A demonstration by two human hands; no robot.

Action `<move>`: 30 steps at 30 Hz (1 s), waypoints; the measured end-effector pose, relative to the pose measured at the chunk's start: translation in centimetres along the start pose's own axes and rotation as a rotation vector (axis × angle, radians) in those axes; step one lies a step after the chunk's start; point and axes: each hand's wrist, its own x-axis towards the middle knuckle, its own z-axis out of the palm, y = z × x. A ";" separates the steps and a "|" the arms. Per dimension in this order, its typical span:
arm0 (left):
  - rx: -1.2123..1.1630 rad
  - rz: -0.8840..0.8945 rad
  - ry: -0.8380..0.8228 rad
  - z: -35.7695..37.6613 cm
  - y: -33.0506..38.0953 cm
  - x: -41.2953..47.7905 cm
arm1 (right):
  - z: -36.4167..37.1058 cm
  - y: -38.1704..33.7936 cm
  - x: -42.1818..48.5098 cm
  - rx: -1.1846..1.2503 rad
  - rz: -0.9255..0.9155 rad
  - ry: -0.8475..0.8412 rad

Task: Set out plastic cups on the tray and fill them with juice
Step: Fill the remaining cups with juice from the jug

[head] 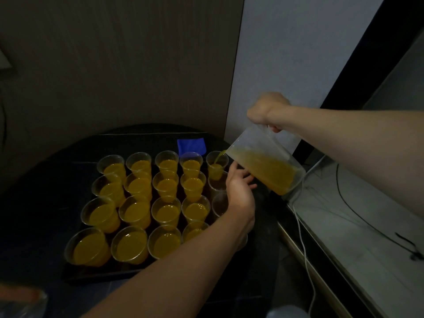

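Note:
A dark tray (96, 275) holds several clear plastic cups in rows, most filled with orange juice. My right hand (267, 110) grips the handle of a clear jug (266, 166) tilted left, and a thin stream of juice runs from its spout into the far right cup (215, 165). My left hand (239, 188) reaches over the tray's right column, fingers loosely extended toward the jug's underside and beside that cup. Two empty cups (219, 203) in the right column are partly hidden behind my left hand.
A blue cloth (191, 145) lies behind the tray on the dark round table. A white ledge (358, 228) with black and white cables runs along the right. A wall stands close behind, and a clear container (23, 301) shows at the bottom left.

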 end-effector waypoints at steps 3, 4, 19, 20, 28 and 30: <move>-0.006 0.002 0.001 -0.2 -0.1 0.0 | 0.2 0.1 0.1 0.004 0.009 0.006; -0.001 0.004 -0.001 -0.2 -0.2 -0.1 | 0.2 0.0 0.1 0.005 0.012 0.007; 0.016 0.027 0.000 -0.5 -0.1 -0.4 | 0.7 0.4 -0.1 0.050 0.023 0.042; 0.011 0.031 0.002 -0.6 -0.1 -0.4 | 0.7 0.5 -0.1 0.061 0.024 0.051; 0.013 0.045 0.002 -0.8 0.1 -1.5 | 0.8 2.0 -1.2 0.161 0.037 0.060; 0.012 0.040 0.001 -0.8 0.1 -1.9 | 0.5 2.1 -1.8 0.169 0.037 0.058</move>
